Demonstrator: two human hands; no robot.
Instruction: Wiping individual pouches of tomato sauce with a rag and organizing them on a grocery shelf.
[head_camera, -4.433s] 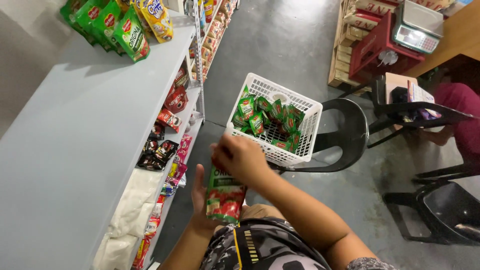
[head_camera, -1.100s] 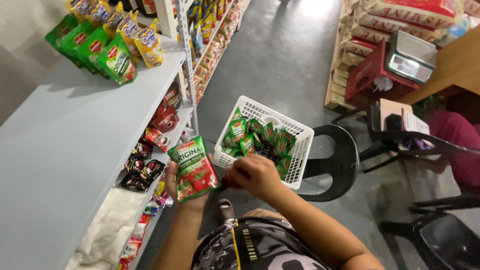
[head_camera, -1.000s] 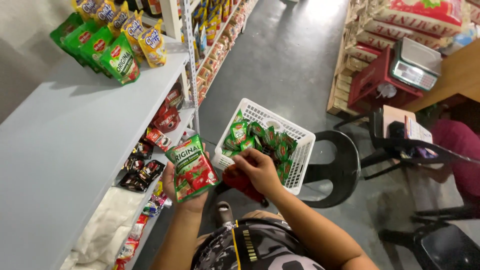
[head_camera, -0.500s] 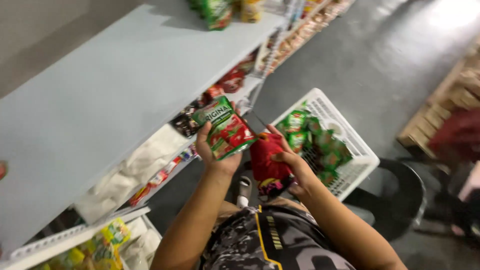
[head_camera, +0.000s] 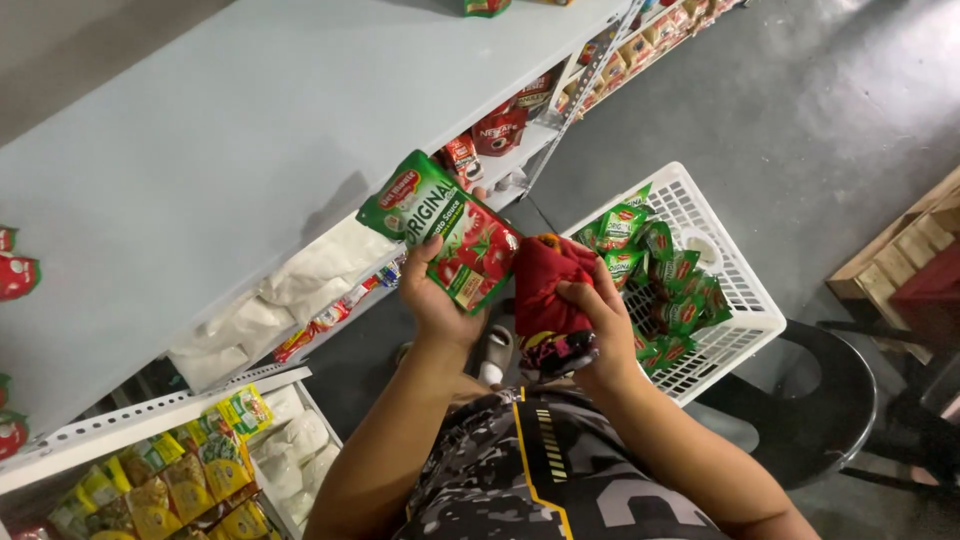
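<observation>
From the head view, the left hand (head_camera: 437, 300) is clamped on a green-and-red sauce pouch (head_camera: 443, 228), thumb over its lower face, holding it tilted above the gap between the pale shelf (head_camera: 230, 150) and the white basket (head_camera: 745, 300). The right hand (head_camera: 597, 305) is closed on a red cloth (head_camera: 545, 282) bunched just beside the pouch, the two hands near together but not touching. To wipe well, I judge the pouch should be held flat and firm at its edge so the cloth can pass over the whole face, then turned for the back, without squeezing the soft body. Counted: one pouch in hand, one cloth, one basket resting on a dark stool (head_camera: 820, 410); the basket holds a heap of like green pouches (head_camera: 665, 285), roughly ten showing, though overlaps hide the exact number. The lower shelves carry white bags and yellow packets too crowded to count.
</observation>
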